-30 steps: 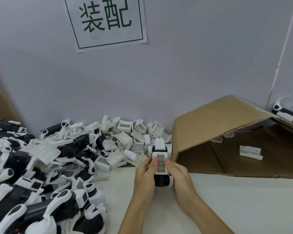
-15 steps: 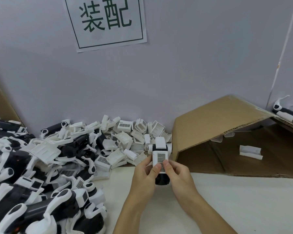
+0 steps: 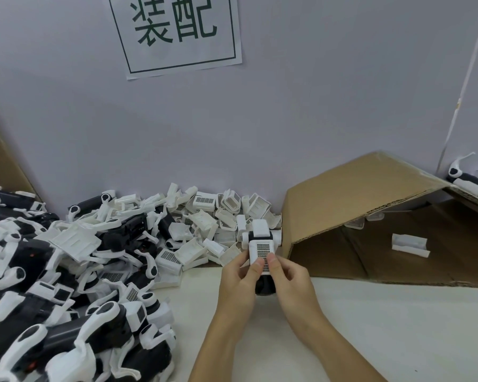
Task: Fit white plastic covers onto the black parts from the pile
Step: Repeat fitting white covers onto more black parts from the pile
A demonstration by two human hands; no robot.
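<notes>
A black part (image 3: 264,285) with its perforated white cover (image 3: 262,250) is held above the tabletop (image 3: 370,326), pinched between left hand (image 3: 239,282) and right hand (image 3: 291,279); both thumbs are pressed on the cover. Light, rigid plastic is judged; edges are best gripped.

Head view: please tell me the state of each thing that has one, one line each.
Left hand: holds the part, thumb on the white cover.
Right hand: holds the part, thumb on the cover.
White cover: lying on the black part.
Cardboard box: on its side, open.
Pile: loose, unsorted.
</notes>
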